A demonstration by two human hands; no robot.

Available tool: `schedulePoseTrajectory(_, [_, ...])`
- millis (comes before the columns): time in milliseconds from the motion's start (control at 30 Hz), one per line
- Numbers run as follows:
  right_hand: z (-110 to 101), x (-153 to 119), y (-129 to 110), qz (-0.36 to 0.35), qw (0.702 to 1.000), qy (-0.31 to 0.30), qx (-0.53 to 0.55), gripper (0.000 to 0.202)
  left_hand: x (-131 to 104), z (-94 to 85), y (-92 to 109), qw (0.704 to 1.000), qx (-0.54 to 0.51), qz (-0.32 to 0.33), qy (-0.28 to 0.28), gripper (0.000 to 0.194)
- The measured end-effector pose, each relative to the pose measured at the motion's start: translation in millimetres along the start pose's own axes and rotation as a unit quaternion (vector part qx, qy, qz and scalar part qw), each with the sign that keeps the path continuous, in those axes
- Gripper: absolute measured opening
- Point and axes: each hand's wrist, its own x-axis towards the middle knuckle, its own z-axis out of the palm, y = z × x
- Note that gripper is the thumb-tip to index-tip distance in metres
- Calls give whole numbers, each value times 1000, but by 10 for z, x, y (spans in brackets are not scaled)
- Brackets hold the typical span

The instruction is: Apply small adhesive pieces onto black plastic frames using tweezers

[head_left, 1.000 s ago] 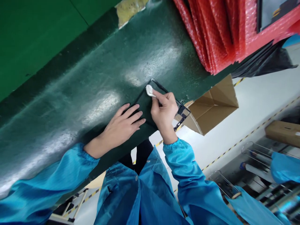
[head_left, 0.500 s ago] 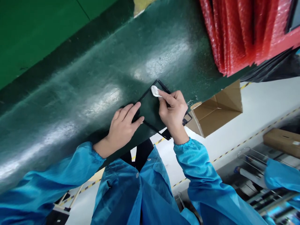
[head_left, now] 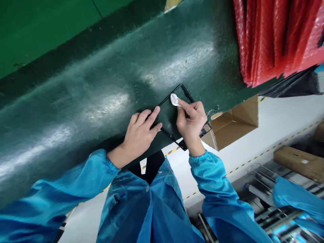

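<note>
A thin black rectangular frame [head_left: 168, 98] lies on the green tabletop, its near corner jutting past the table edge. My left hand [head_left: 141, 130] spans the left end of the frame, index fingertip at the far bar and thumb at the near bar, holding it there; the end under the palm is hidden. My right hand [head_left: 191, 119] is closed, pinching a small wad of white cloth or tissue [head_left: 174, 99] between thumb and index finger. The wad is just inside the far corner of the frame; whether it touches the bar I cannot tell. My right hand covers part of the right-hand bar.
Red bubble-wrap bags [head_left: 275, 40] stand in a row at the right of the green tabletop [head_left: 106, 81]. Below the table edge is an open cardboard box [head_left: 234, 123]. Further right are a closed carton [head_left: 298, 162] and a blue sleeve [head_left: 296, 199] beside a rack.
The view has shifted, so the bags, frame and both hands appear further right. Left hand and frame keep their hold, and the white wad stays near the far corner.
</note>
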Motion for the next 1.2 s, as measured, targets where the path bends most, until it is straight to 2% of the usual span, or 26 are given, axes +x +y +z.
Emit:
schedulePoseTrajectory(167, [7, -85, -29, -27, 999, -19, 25, 26, 9, 32, 12, 1000, 4, -3, 25, 21])
schedulePoseTrajectory(367, [41, -39, 75, -1, 1000, 20, 6, 24, 24, 25, 26, 999, 5, 0, 33, 16])
schedulePoseTrajectory(533, [48, -120, 113, -49, 996, 45, 56, 25, 31, 2, 35, 1000, 5, -3, 28, 16])
schedulePoseTrajectory(667, [68, -91, 119, -75, 995, 20, 58, 26, 30, 2, 43, 1000, 4, -8, 23, 17])
schedulePoseTrajectory(833, [98, -39, 103, -55, 996, 40, 61, 25, 34, -1, 51, 1000, 0, -8, 25, 16])
schedulePoseTrajectory(1000, [73, -79, 92, -74, 996, 7, 51, 27, 43, -6, 51, 1000, 2, -7, 29, 15])
schedulePoseTrajectory(1200, [77, -17, 110, -58, 996, 40, 58, 27, 52, -10, 54, 999, 4, -9, 30, 14])
